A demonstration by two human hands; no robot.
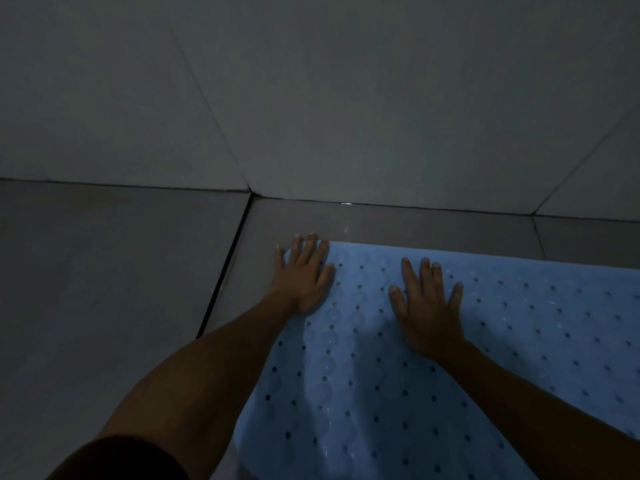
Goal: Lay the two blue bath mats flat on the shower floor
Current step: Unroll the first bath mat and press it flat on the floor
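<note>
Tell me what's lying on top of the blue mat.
Both hands press flat on the mat: left hand at its far left corner, right hand further in. The floor beneath is covered.

Tiled shower — grey floor [121, 271], walls [346, 98]

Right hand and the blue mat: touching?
Touching. The head view shows the right hand spread flat, palm down, on the blue mat, mat visible all round it.
</note>
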